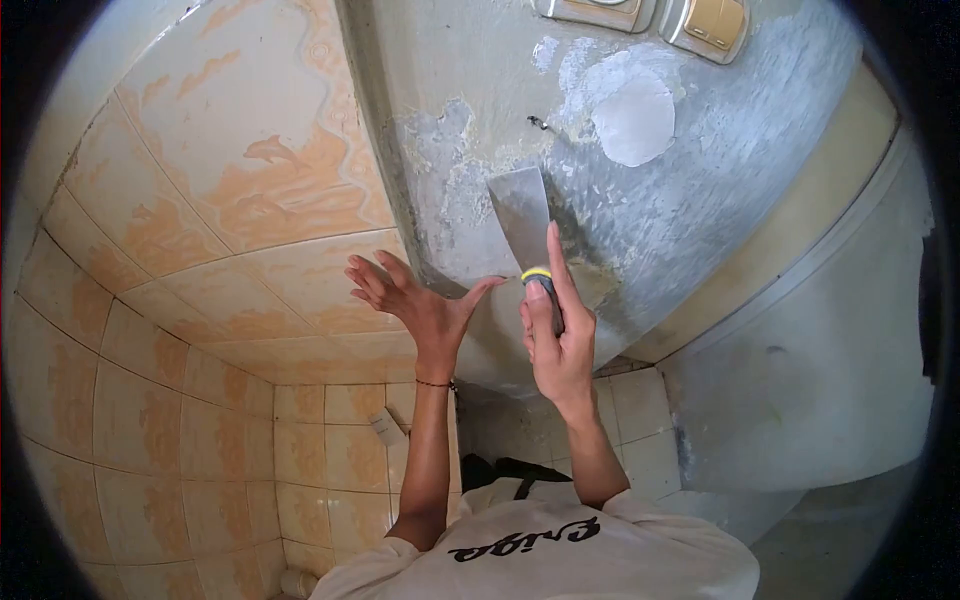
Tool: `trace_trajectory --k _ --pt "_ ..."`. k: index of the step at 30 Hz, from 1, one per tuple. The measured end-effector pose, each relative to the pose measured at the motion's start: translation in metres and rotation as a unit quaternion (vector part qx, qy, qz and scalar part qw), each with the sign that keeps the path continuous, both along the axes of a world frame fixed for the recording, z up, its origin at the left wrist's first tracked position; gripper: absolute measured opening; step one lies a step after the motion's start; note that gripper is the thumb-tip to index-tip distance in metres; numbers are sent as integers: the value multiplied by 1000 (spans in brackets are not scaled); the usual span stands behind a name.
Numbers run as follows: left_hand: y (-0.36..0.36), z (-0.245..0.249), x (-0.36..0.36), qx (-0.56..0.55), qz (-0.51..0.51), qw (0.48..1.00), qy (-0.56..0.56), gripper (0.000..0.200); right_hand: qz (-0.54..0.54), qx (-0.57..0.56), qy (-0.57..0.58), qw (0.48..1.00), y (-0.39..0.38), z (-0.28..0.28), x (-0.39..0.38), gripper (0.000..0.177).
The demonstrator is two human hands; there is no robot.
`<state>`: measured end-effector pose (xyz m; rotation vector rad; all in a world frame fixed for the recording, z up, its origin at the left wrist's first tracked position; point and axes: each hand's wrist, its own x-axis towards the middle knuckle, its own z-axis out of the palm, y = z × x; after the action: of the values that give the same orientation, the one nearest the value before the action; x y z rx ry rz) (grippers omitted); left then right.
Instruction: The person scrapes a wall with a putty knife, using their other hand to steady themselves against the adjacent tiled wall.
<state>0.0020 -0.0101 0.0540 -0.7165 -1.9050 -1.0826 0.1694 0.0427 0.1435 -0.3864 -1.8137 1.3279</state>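
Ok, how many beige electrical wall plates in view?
2: one beige switch plate, top right; another beige plate to its left, cut off by the top edge. More may lie off-frame.

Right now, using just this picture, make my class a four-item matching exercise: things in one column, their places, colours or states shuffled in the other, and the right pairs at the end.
Things
1. Putty knife
2. Round white patch
3. Thin bracelet
4. Dolphin tile

Places, colours or states
A. Dark, around the left wrist
B. Orange pattern on a pale ground
C. Held in the right-hand grip
D. Below a rocker switch in the picture

Right pairs: 1-C, 2-D, 3-A, 4-B
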Motion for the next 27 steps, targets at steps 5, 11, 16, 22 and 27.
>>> trace_trajectory --k 5,11,16,22,27 --pt "1 0 -2 3 3 1000 18 159 5 -3 3 1000 2 -1 -2 55" --pt "2 -2 -3 2 6 1000 9 159 0 -30 14 999 -8 -3 -5 56" --pt "2 -3 -2 -4 4 1000 8 161 -9 -36 31 999 -8 -1 -5 56" --pt "3 -3 -3 -2 4 1000 7 163 6 -51 35 998 -3 4 -5 57" --pt "3 -2 -3 1 4 1000 9 164 25 -47 39 998 -1 -5 -3 57"
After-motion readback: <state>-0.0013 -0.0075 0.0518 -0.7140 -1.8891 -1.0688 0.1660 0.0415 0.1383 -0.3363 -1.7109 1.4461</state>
